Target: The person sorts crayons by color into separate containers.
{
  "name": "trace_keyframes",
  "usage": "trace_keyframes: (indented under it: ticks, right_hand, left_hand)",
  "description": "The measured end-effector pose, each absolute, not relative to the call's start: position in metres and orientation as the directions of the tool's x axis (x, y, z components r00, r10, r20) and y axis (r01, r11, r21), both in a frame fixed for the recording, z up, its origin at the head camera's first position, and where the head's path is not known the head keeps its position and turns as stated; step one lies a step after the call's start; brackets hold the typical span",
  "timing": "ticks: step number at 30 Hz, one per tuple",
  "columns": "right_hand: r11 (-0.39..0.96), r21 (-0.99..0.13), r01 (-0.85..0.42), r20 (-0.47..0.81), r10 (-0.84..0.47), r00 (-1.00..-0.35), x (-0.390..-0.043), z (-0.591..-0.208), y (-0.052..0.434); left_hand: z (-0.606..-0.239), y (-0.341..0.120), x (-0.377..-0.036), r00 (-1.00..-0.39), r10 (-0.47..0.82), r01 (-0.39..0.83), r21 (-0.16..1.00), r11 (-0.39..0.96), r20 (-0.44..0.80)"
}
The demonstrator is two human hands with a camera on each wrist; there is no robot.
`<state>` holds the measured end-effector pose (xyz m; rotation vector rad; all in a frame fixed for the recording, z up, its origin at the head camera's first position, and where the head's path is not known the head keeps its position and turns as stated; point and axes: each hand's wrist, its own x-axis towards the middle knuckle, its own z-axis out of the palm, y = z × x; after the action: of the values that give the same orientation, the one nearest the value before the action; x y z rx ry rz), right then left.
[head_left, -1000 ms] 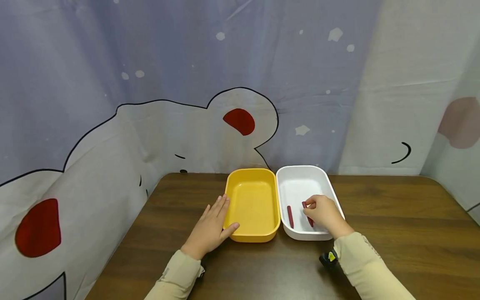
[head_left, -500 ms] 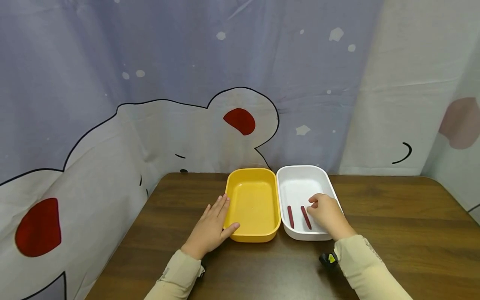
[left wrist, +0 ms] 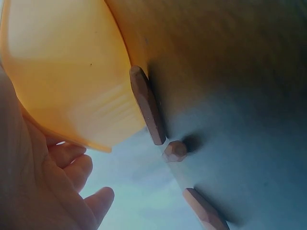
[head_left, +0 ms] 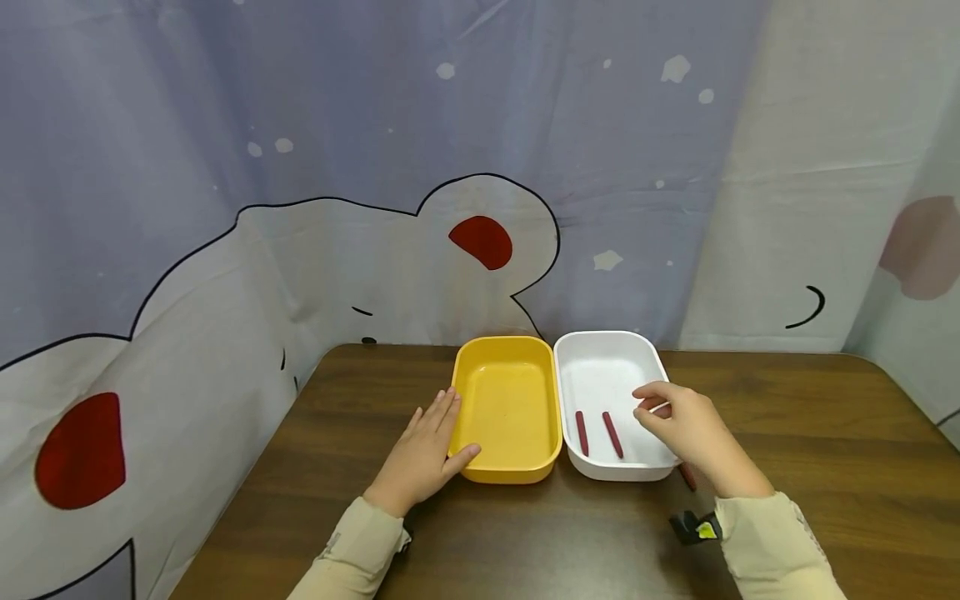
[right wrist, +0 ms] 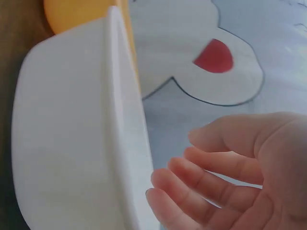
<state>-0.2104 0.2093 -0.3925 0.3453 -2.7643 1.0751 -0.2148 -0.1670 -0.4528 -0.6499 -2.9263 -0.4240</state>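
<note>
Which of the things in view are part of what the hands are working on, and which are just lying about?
In hand:
white rectangular plastic tray
two dark red sticks lying in it
dark red stick on the table beside that tray, near the right hand
yellow rectangular plastic tray, left hand resting against it

Lying about:
brown wooden table
bear-print curtain

The first tray (head_left: pixel 507 408) sits on the table (head_left: pixel 787 433), and everything else is placed from it. The second tray (head_left: pixel 611 392) stands just right of it, their long sides touching. Two sticks (head_left: pixel 597 434) lie side by side in that second tray, toward its near end. A third stick (head_left: pixel 687 477) lies on the table beyond the second tray's near right corner. The left hand (head_left: pixel 422 454) rests flat against the first tray's left wall, thumb at its near corner. The right hand (head_left: pixel 686 427) hovers over the second tray's right rim. A curtain (head_left: pixel 450 167) hangs behind both trays.
</note>
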Motion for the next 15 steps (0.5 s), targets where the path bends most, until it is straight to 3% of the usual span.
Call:
trace_keyframes:
  ticks: [9,15]
  right_hand:
    - [0.762,-0.576,-0.297,0.341,-0.106,-0.934,-0.196,-0.39,0.234]
    - [0.755,-0.595,-0.275,0.372,-0.045,-0.927,-0.191,-0.394,0.249]
  left_hand:
    - [-0.452,-0.167,-0.216,-0.901,0.399,0.43,0.241,0.87,0.17]
    - [-0.452,-0.167,-0.215,-0.902,0.397,0.428,0.248,0.869,0.167]
